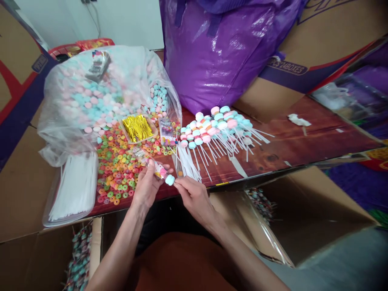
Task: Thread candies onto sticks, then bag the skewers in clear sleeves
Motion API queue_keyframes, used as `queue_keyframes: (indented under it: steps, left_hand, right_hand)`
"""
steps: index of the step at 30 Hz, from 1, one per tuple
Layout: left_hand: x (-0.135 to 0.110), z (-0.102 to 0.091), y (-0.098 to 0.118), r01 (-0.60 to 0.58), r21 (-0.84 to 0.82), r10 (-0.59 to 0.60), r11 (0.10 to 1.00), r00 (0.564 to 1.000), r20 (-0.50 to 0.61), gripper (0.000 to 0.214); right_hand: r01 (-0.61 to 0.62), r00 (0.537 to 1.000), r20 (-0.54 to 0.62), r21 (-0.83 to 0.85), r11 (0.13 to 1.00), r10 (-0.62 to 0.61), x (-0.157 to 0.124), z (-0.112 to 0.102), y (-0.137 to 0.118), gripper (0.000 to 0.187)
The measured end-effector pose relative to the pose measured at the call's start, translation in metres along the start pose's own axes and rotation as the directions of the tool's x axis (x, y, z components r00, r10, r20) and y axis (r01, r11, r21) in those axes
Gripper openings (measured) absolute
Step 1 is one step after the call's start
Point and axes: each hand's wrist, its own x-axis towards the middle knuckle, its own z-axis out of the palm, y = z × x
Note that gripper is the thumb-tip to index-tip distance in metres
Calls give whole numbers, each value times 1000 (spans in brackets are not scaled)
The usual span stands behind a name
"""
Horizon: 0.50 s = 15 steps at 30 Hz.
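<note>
My left hand (149, 184) is closed around a small clear printed plastic bag (159, 169), its mouth toward the right. At that mouth is a pale blue marshmallow candy (169, 180). My right hand (192, 197) pinches just beside this candy, seemingly on its stick, which the fingers mostly hide. Just beyond both hands lie loose white sticks (187, 163). A pile of pink, white and blue marshmallow lollipops (216, 126) rests farther right, sticks pointing toward me. Gummy rings (117, 171) are spread left of my left hand.
A tub of white sticks (72, 188) stands at the table's left edge. Behind are gold twist ties (137, 128) in a tray, a stack of printed bags (167, 131), a big plastic bag of marshmallows (100, 97) and a purple sack (212, 60). Open cardboard boxes (303, 214) stand below.
</note>
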Motion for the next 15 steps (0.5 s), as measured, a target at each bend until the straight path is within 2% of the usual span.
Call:
queue_keyframes:
  steps: [2, 6, 10, 15]
  left_hand:
    - [-3, 3, -5, -7, 11, 6, 1000, 1000, 16, 39]
    - [-5, 5, -14, -31, 3, 31, 1000, 998, 49, 38]
    - [-3, 2, -10, -7, 24, 6, 1000, 998, 61, 38]
    - [0, -4, 3, 101, 84, -105, 991, 994, 41, 41]
  right_hand:
    - [-21, 1000, 19, 30, 999, 20, 4, 2, -1, 26]
    - [-41, 998, -41, -15, 999, 40, 8, 15, 1, 25]
    - [-27, 997, -73, -91, 995, 20, 7, 23, 2, 26]
    - [17, 999, 42, -232, 973, -7, 5, 8, 3, 28]
